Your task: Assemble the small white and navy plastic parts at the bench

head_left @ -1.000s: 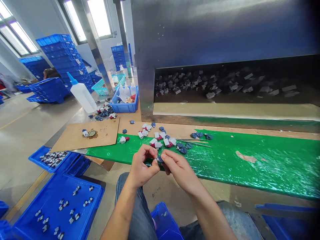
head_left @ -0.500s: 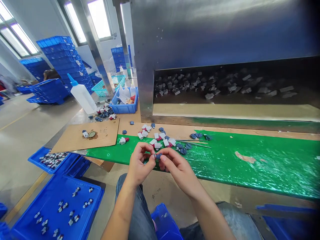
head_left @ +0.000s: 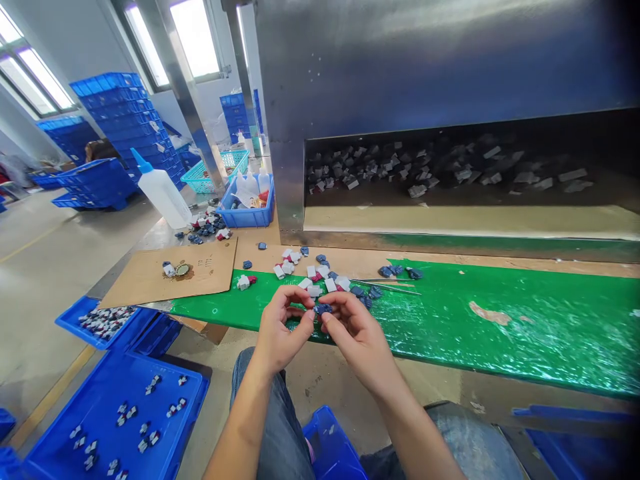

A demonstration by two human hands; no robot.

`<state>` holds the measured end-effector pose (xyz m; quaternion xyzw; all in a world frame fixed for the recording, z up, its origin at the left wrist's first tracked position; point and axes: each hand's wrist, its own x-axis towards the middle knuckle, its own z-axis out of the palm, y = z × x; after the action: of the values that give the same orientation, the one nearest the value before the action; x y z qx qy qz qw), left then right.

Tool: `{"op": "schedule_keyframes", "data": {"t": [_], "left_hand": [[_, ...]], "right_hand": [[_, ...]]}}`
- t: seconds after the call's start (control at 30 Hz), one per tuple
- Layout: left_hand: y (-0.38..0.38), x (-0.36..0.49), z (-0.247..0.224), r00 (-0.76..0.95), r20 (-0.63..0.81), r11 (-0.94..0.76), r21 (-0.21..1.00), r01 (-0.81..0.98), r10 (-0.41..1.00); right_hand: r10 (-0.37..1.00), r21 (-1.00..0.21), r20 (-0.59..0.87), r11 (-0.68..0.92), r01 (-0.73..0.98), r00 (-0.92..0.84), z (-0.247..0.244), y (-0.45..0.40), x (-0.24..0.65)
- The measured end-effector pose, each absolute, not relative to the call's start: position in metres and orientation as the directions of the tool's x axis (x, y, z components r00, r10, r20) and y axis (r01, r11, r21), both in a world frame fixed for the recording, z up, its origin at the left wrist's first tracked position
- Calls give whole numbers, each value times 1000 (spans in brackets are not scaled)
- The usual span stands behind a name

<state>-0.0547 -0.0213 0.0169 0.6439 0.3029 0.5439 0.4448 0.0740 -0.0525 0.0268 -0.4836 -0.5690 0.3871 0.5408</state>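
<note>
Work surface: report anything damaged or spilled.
The green cover has a ragged pale-brown patch toward the right, where it looks torn. On the cardboard, brown stains surround the small dish, perhaps from a spill.

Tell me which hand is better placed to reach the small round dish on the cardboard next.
Likely the left hand: it is nearer the dish; the right hand, holding the dark blue piece, lies farther off.
</note>
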Motion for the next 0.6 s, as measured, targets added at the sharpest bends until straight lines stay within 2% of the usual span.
{"op": "schedule_keyframes", "data": {"t": [0.6], "left_hand": [[-22,-53,19,164,474,-478,878,-16,865]], "right_hand": [[951,-947,289,268,178,106,27,-55,72]]}}
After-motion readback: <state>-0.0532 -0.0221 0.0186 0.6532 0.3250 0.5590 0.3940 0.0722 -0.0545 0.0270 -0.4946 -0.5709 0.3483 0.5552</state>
